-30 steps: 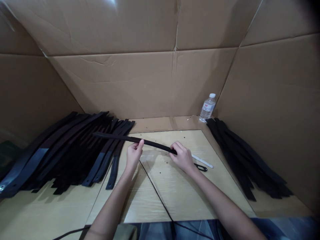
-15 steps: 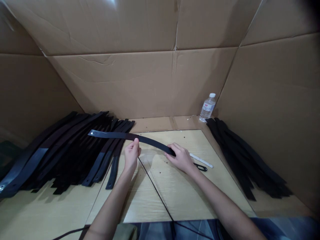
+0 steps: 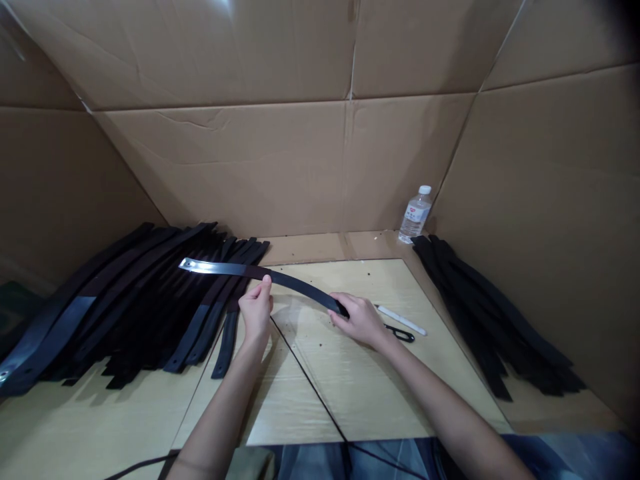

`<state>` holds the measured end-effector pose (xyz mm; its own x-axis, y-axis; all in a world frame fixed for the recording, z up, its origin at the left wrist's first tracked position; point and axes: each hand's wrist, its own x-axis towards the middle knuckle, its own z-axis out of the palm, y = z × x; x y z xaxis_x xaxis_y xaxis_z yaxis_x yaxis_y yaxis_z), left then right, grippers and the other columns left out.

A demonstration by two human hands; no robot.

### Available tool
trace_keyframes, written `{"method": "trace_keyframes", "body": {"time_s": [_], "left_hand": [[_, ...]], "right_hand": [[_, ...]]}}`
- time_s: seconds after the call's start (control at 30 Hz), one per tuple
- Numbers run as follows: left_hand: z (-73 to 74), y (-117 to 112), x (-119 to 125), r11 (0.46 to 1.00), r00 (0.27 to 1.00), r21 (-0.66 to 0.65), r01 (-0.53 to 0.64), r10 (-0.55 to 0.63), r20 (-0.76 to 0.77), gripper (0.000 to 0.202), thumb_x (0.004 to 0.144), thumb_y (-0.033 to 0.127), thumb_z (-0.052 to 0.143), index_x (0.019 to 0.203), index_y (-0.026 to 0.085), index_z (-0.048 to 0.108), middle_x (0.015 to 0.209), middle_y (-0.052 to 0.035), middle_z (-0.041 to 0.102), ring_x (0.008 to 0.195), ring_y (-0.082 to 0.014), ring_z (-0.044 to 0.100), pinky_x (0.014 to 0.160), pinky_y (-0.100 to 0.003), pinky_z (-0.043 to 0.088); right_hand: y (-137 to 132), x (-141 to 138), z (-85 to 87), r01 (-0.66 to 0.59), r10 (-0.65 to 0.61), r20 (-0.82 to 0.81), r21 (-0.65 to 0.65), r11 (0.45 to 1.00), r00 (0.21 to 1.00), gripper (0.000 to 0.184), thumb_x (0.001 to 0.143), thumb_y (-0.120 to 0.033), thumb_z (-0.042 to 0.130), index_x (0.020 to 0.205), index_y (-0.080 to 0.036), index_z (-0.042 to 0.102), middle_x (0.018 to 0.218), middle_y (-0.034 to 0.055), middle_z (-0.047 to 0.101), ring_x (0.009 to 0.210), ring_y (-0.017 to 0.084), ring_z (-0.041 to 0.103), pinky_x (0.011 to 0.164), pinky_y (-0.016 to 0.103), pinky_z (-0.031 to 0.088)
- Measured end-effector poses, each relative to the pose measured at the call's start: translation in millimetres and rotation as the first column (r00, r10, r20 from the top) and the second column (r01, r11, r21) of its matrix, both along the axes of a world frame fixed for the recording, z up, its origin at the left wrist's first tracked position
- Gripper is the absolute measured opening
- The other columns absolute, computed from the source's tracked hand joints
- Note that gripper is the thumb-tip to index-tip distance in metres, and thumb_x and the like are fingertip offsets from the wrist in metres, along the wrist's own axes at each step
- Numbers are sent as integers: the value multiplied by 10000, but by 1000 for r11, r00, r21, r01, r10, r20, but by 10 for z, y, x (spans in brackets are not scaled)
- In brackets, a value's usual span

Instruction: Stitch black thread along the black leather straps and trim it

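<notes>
A long, gently curved black strip (image 3: 300,285) is held above the table between my hands. Its left end is shiny and has a small hole; a dark brownish band lies near its middle. My left hand (image 3: 256,312) pinches the lower edge near that band, thumb up and fingers curled. Around the right end, my right hand (image 3: 361,321) is closed, hiding part of the tip. A thin black cord (image 3: 310,381) runs from beside my left hand down toward my lap.
Many similar strips are heaped at the left (image 3: 150,300); another pile of black strips (image 3: 480,307) lies at the right. A white pen (image 3: 403,320) and a black slotted piece (image 3: 401,335) lie beyond my right hand. A water bottle (image 3: 416,215) stands by the cardboard wall (image 3: 280,167).
My left hand has shifted slightly left along the strip. The strip has tilted a little, so its left end catches more light; its right end has dropped slightly.
</notes>
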<state>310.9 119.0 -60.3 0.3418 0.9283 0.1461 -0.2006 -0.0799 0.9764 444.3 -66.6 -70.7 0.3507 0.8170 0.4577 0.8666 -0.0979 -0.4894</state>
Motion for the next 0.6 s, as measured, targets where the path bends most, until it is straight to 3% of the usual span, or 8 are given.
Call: {"method": "trace_keyframes", "body": {"time_s": [0.27,0.6], "left_hand": [[47,-37,-26,1000,999,30,0,1,-52,510,705,568,617,575,187,304,521,63,183,457,-43,161,420,-200,132],[65,-23,-48,995,990,89,-47,58,-126,493,697,548,627,544,173,345,502,54,214,476,-51,187,436,-209,140]], "right_hand": [[-6,27,-49,5,-8,60,52,999,998,300,860,-267,544,1149,-188,554,1101,49,638,980,179,615,845,289,478],[-22,12,13,52,-58,95,67,996,994,224,864,-236,540,1081,-190,569,1057,38,642,932,174,617,805,269,468]]}}
